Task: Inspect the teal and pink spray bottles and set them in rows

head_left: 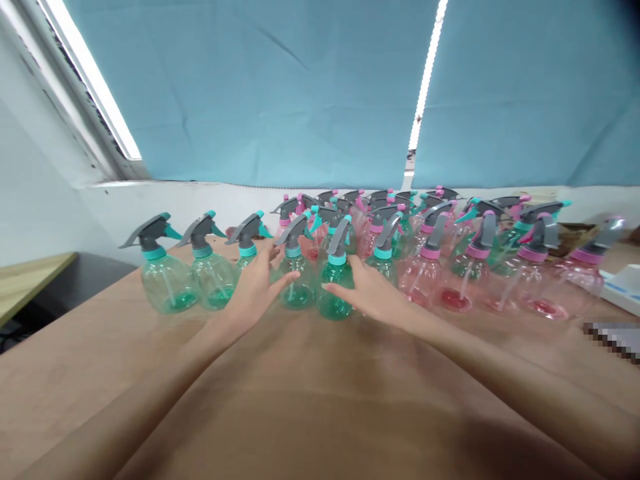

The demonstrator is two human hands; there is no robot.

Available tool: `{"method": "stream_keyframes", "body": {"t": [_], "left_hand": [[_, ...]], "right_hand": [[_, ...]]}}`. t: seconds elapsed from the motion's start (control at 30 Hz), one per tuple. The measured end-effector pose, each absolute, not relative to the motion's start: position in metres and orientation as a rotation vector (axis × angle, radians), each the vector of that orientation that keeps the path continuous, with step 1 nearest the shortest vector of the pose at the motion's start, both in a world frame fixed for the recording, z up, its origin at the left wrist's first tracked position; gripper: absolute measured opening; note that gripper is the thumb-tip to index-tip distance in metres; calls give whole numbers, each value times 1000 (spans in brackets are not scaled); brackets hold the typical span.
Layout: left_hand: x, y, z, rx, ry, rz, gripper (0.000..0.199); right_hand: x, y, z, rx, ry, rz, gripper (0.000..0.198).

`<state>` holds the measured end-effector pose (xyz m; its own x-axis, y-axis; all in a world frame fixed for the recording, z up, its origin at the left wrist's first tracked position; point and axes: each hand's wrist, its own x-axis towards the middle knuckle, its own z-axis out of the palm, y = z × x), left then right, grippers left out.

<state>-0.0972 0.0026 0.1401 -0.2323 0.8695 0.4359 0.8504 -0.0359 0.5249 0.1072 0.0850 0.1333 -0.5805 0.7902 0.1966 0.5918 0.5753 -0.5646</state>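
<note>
In the head view my left hand (255, 287) is at a clear green spray bottle (298, 297) with a grey trigger head. Its thumb lies across the bottle's front and its fingers curve round the left side. Just to the right, my right hand (373, 290) is around another green spray bottle (334, 303), thumb in front, fingers at the right side and partly hidden. Both bottles stand upright on the wooden table (300, 407). A third green bottle (384, 267) shows behind my right hand, and one more green bottle (247, 252) is partly covered by my left hand.
Two green spray bottles (170, 283) stand at the left of the front row. Pink spray bottles (455, 293) continue it rightward, with several mixed ones behind. A blurred-out flat object (617, 339) lies at the right edge. A blue curtain (275, 93) hangs behind the table.
</note>
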Motion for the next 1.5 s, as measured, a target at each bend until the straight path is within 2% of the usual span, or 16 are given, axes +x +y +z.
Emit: {"method": "stream_keyframes", "body": {"t": [0.1, 0.4, 0.57, 0.67, 0.73, 0.83, 1.0, 1.2, 1.3, 1.5], "left_hand": [[-99, -15, 141, 1878, 2181, 1194, 63], [-63, -49, 146, 1828, 2090, 1112, 45], [-18, -49, 151, 1823, 1869, 1021, 69], [12, -43, 156, 1865, 1691, 1074, 72], [31, -36, 160, 1859, 1575, 1149, 66], [54, -24, 161, 1852, 1422, 1189, 44], [84, -7, 152, 1838, 1372, 1253, 19], [95, 7, 144, 1781, 1371, 1290, 10], [92, 11, 144, 1837, 1413, 1263, 2], [82, 18, 151, 1913, 1520, 1208, 7]], "right_hand": [[110, 82, 131, -1101, -2404, 602, 54], [130, 55, 129, -1009, -2457, 619, 55], [154, 29, 129, -928, -2490, 563, 41], [172, 17, 130, -877, -2502, 527, 43], [184, 11, 130, -830, -2525, 509, 45], [202, 9, 129, -863, -2544, 474, 50], [230, 21, 118, -824, -2478, 468, 57], [261, 55, 99, -602, -2514, 669, 65], [277, 75, 88, -651, -2565, 646, 58], [294, 99, 65, -688, -2598, 567, 40]]}}
